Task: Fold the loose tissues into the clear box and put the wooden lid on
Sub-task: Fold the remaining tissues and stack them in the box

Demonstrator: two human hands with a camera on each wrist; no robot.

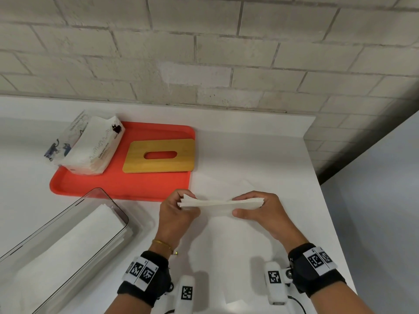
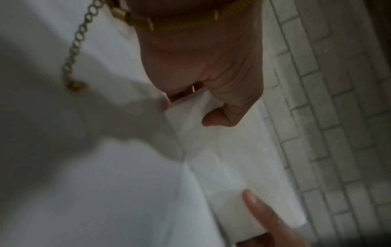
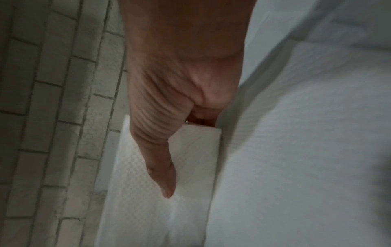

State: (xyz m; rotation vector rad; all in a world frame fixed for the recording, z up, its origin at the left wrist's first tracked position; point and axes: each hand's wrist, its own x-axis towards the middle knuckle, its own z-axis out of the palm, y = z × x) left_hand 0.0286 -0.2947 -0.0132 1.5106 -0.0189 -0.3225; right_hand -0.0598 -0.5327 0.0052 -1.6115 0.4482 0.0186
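left hand [image 1: 175, 211] and right hand [image 1: 256, 206] each pinch one end of folded tissue [image 1: 217, 203], held above tabletop [image 1: 249, 155]; folding step; next: carry left into clear box [image 1: 68, 241] beside left hand; wooden lid [image 1: 158, 156] ahead on red tray [image 1: 122, 184]

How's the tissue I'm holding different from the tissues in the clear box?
The held tissue is pinched by the left hand and right hand above the counter; the boxed tissues lie flat in the clear box. The held tissue looks narrower. Both are white.
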